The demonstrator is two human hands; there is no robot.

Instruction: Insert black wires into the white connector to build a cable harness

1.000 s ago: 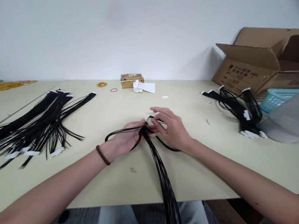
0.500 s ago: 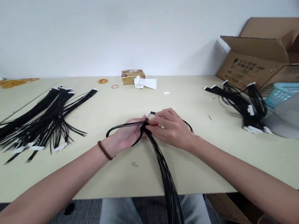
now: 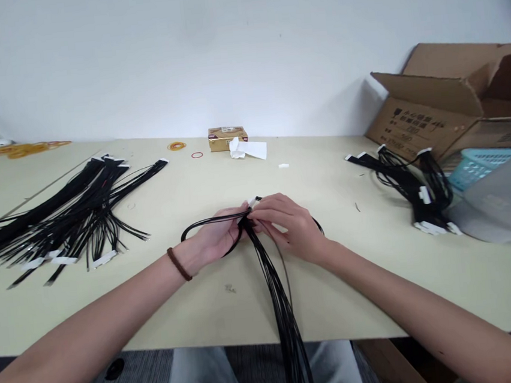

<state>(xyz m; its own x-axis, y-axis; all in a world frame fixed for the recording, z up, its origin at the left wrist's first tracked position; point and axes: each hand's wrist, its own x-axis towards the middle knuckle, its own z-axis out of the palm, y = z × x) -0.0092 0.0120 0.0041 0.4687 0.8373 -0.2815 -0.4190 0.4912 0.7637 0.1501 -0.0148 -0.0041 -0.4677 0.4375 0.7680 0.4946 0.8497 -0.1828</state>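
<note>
- Nearest me, the black cable bundle [image 3: 278, 300] hangs over the front edge of the desk [image 3: 347, 303], its lower end out of frame, its upper part right in my hands.
- Left hand [image 3: 218, 234] now: closed around the top of the bundle, loops of cable bending out past the wrist, beside a brown wristband [image 3: 179, 265].
- And the right hand [image 3: 288, 223]! Fingers curled in, tips right at the bundle; whether they're gripping a strand, I can't tell from here.
- Between the fingertips, a white end piece [image 3: 252, 202] pokes up at the bundle's top.
- Off to the left, a fan of loose black cables [image 3: 71, 206] with white tips; over to the right, a smaller cable pile [image 3: 405, 180] near a light-blue basket [image 3: 478, 161].
- Farther back, a red rubber band [image 3: 196, 155], then white paper [image 3: 254, 150] against a small gold box [image 3: 227, 139].
- Back right, an open cardboard box [image 3: 425, 124] by the wall [image 3: 224, 50].
</note>
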